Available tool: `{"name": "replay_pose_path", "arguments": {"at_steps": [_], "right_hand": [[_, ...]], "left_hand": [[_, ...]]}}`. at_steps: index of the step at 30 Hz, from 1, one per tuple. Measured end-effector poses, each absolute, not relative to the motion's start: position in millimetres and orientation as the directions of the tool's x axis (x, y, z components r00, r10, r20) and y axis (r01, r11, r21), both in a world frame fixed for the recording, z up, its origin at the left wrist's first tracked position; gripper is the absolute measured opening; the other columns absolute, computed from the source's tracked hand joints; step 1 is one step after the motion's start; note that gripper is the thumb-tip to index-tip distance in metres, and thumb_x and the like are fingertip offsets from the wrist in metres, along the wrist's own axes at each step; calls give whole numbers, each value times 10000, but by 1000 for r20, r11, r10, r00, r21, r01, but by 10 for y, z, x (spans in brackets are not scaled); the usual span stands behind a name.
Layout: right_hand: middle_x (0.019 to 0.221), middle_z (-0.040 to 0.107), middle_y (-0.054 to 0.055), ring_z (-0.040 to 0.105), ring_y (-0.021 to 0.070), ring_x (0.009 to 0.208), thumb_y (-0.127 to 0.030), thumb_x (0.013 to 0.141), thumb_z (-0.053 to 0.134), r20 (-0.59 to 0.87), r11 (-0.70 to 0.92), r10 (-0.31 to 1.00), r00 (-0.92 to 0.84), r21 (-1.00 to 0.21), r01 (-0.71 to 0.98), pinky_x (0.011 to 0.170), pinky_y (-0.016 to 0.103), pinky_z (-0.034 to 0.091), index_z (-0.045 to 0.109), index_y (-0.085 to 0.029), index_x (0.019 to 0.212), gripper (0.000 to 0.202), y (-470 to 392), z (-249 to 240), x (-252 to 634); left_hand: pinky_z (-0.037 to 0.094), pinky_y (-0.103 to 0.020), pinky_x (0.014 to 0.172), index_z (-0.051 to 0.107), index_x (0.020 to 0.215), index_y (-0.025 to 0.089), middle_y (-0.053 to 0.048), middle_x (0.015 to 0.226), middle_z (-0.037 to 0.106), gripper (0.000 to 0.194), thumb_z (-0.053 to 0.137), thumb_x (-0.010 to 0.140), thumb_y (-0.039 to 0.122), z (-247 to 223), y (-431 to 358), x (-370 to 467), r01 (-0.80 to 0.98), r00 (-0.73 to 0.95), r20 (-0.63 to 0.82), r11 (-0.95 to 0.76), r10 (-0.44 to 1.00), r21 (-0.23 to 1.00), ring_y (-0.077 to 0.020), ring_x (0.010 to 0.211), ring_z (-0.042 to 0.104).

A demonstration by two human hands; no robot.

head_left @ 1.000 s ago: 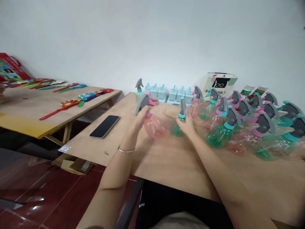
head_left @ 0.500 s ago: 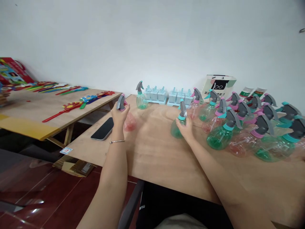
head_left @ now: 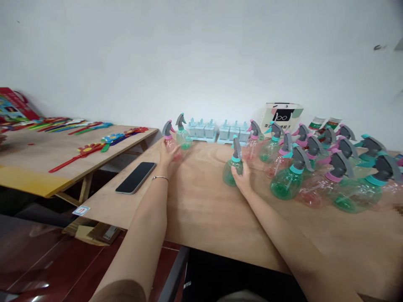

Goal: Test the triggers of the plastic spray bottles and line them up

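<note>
Plywood counter [head_left: 204,209]: one black phone [head_left: 135,178] near its left edge. Right hand [head_left: 241,178] wraps its grip shut around one green spray bottle [head_left: 232,167], upright. Farther, left hand [head_left: 168,153] curls around one pink spray bottle [head_left: 170,138], standing just beside another green bottle [head_left: 182,133]. Two ice-pop moulds [head_left: 217,131] behind.

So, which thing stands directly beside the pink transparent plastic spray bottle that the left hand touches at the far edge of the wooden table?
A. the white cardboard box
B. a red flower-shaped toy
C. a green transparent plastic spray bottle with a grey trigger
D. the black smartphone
C: the left hand rests against the pink transparent plastic spray bottle, and a green transparent plastic spray bottle stands right next to it.
</note>
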State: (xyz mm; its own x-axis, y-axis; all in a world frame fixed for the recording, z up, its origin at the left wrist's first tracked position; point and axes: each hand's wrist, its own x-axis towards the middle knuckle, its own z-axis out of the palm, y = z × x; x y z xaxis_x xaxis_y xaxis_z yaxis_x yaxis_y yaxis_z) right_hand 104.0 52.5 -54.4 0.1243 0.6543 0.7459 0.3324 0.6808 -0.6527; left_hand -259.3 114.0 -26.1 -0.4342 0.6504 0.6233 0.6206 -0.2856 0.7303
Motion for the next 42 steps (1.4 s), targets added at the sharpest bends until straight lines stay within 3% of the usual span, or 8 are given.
{"name": "replay_pose_path", "arguments": {"at_steps": [9,13,15,19,24,33,38,42], "right_hand": [[1174,682,138,646,282,1123,-442,834,550,749,694,656,95,-648,315,1008,491,503,558,-191,1230,469,523,-571,1054],[1204,666,154,624,290,1159,-452,853,542,738,698,669,84,-663,271,1049,511,470,550,-182,1245,476,506,-565,1038],[1245,648,147,606,280,1198,-466,864,549,724,691,688,53,-676,257,1079,499,451,530,-195,1281,497,492,-567,1021],[1372,577,154,540,277,1311,-544,871,584,689,688,720,-87,-690,227,1133,488,414,435,-204,1394,641,457,-595,980],[1464,483,194,468,318,1390,-625,858,592,700,757,653,-288,-595,270,1163,538,379,326,-195,1482,803,382,-609,920],[1445,496,177,488,317,1366,-576,868,609,674,840,542,-502,-456,294,1125,529,425,348,-240,1483,748,222,-514,918],[1261,559,151,558,265,1217,-462,942,461,792,737,607,68,-593,325,1082,512,429,445,-216,1320,452,631,-315,1014],[1356,450,233,417,327,1343,-432,831,585,733,591,462,499,-674,443,1139,599,298,398,-163,1302,574,1215,-67,1169]], "left_hand": [[294,-465,1201,338,1451,150,-213,1512,392,891,790,722,389,-231,1105,-2595,590,-471,554,-222,686,776,-314,1417,385],[201,-481,1232,272,1470,100,-255,1554,280,879,710,785,437,-185,945,-2373,667,-581,682,-219,444,712,-320,1482,279],[181,-479,1238,351,1420,105,-251,1532,305,811,699,781,463,-107,836,-2166,742,-483,788,-299,381,600,-334,1484,273],[233,-498,1214,455,1365,152,-211,1442,454,867,795,658,523,138,556,-1567,658,6,795,-601,607,454,-379,1425,370],[370,-462,1110,445,1405,220,-162,1421,505,923,843,626,513,353,165,-748,380,213,615,-644,759,663,-341,1323,485],[466,-327,897,639,1050,213,-52,1064,645,348,750,761,370,472,-14,-658,176,48,562,-561,825,809,-196,978,610],[485,-319,850,664,988,211,-50,1040,693,275,722,745,325,480,-71,-821,86,54,498,-501,865,861,-198,952,639],[461,-395,1005,681,913,185,-61,937,733,224,682,710,282,513,-103,-832,-94,108,426,-418,898,904,-235,1016,677]]}}
